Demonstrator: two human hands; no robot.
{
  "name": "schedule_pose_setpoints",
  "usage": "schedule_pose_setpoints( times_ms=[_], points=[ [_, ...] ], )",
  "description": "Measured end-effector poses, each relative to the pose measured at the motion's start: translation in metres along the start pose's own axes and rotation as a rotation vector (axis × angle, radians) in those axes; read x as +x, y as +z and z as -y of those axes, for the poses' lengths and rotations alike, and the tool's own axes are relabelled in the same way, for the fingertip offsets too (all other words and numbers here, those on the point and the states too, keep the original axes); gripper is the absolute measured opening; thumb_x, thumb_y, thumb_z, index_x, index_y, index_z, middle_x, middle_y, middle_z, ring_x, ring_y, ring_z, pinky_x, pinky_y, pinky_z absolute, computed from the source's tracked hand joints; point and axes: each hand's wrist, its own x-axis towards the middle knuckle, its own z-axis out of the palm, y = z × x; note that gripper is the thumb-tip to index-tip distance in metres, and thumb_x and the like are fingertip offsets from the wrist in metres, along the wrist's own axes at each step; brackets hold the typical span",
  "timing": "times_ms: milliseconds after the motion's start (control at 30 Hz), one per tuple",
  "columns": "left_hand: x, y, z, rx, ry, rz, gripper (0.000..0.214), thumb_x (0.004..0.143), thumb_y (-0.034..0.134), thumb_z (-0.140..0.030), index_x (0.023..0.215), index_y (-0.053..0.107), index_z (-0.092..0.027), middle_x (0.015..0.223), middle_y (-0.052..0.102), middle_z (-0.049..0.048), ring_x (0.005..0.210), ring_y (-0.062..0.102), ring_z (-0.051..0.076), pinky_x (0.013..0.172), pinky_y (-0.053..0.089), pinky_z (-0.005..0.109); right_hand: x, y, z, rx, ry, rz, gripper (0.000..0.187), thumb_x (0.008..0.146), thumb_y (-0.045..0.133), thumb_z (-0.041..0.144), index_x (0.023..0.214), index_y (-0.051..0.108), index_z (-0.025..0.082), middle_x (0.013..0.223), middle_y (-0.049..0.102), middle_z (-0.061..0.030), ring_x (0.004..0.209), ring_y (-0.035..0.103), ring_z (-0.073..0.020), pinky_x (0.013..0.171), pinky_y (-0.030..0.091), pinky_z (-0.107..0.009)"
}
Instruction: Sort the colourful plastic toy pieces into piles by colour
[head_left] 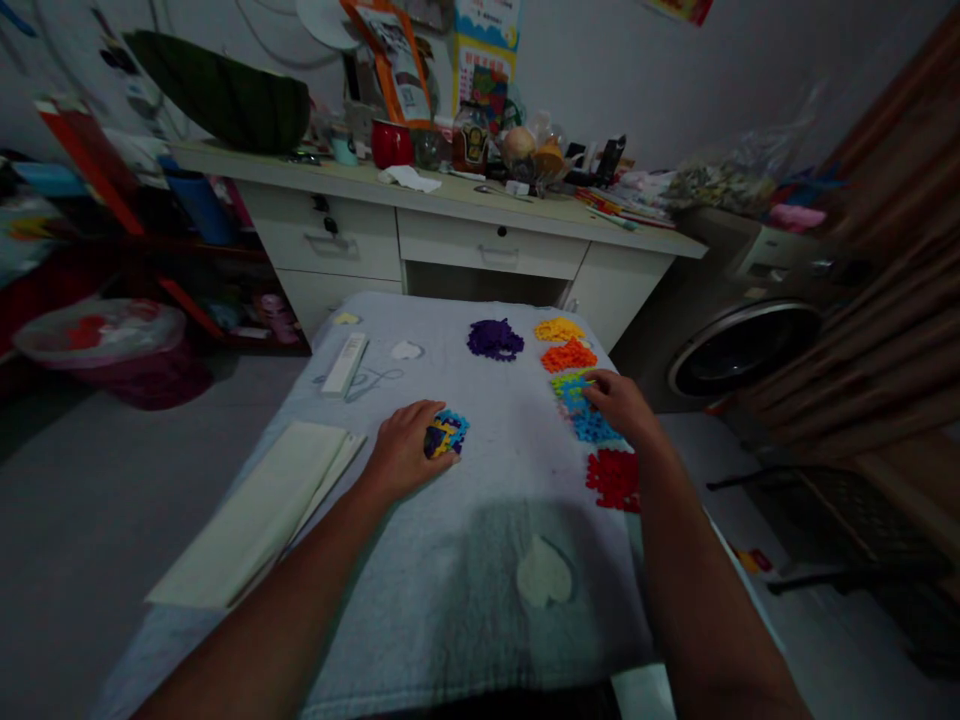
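My left hand (405,445) rests on the grey cloth-covered table (450,560), its fingers curled around a small cluster of joined blue, yellow and purple plastic pieces (445,434). My right hand (621,404) reaches over the right side, fingertips pinching at the green pile (568,381) just above the blue pile (592,427). A red pile (613,478) lies beside my right wrist. Orange (568,355), yellow (557,329) and purple (494,339) piles sit farther back.
A folded cream cloth (262,510) lies at the table's left edge, a white remote (344,363) and a cord behind it. A cluttered desk with drawers (457,235) stands beyond, a washing machine (742,340) at the right, a pink bin (112,350) at the left.
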Motion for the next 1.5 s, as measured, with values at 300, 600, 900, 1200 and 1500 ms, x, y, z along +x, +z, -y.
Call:
schedule_pose_setpoints(
  times_ms=[300, 600, 900, 1200, 1500],
  points=[
    [-0.008, -0.012, -0.004, 0.220, -0.112, 0.100, 0.071, 0.072, 0.065, -0.062, 0.126, 0.055, -0.017, 0.117, 0.059, 0.0136, 0.106, 0.053, 0.032, 0.091, 0.043, 0.043, -0.019, -0.042, -0.073, 0.072, 0.318, -0.186, 0.023, 0.066, 0.063, 0.028, 0.085, 0.065, 0.015, 0.060, 0.056, 0.0027, 0.053, 0.051, -0.0117, 0.052, 0.039, -0.023],
    [-0.007, -0.009, -0.006, 0.124, -0.072, 0.085, 0.062, 0.077, 0.063, -0.051, 0.130, 0.052, -0.020, 0.115, 0.060, 0.0112, 0.106, 0.053, 0.031, 0.091, 0.044, 0.042, -0.017, -0.030, -0.081, -0.377, 0.246, -0.185, 0.019, 0.075, 0.057, 0.021, 0.089, 0.069, 0.014, 0.080, 0.068, -0.0065, 0.073, 0.061, -0.0175, 0.066, 0.042, -0.027],
    [-0.003, -0.001, -0.006, 0.004, -0.025, 0.043, 0.062, 0.076, 0.067, -0.038, 0.132, 0.050, -0.018, 0.121, 0.061, 0.0107, 0.108, 0.053, 0.030, 0.097, 0.043, 0.043, -0.018, 0.026, 0.011, -0.350, -0.107, -0.025, 0.015, 0.082, 0.057, 0.021, 0.093, 0.066, 0.016, 0.090, 0.068, -0.0067, 0.080, 0.060, -0.0179, 0.076, 0.045, -0.029],
    [-0.003, -0.002, 0.004, -0.025, -0.004, 0.007, 0.081, 0.068, 0.076, -0.048, 0.137, 0.045, -0.018, 0.128, 0.057, 0.0122, 0.115, 0.052, 0.031, 0.102, 0.041, 0.046, -0.048, 0.140, 0.070, -0.206, -0.534, 0.328, 0.052, 0.081, 0.066, 0.022, 0.131, 0.054, 0.018, 0.136, 0.055, -0.0129, 0.124, 0.047, -0.0265, 0.104, 0.035, -0.044],
    [-0.003, -0.016, 0.000, -0.015, -0.091, 0.069, 0.066, 0.072, 0.071, -0.042, 0.131, 0.051, -0.021, 0.119, 0.061, 0.0099, 0.110, 0.054, 0.029, 0.098, 0.043, 0.043, -0.045, 0.137, 0.054, -0.184, -0.515, 0.316, 0.020, 0.088, 0.066, 0.028, 0.106, 0.067, 0.020, 0.108, 0.063, -0.0082, 0.103, 0.053, -0.0221, 0.093, 0.039, -0.036]
  ],
)
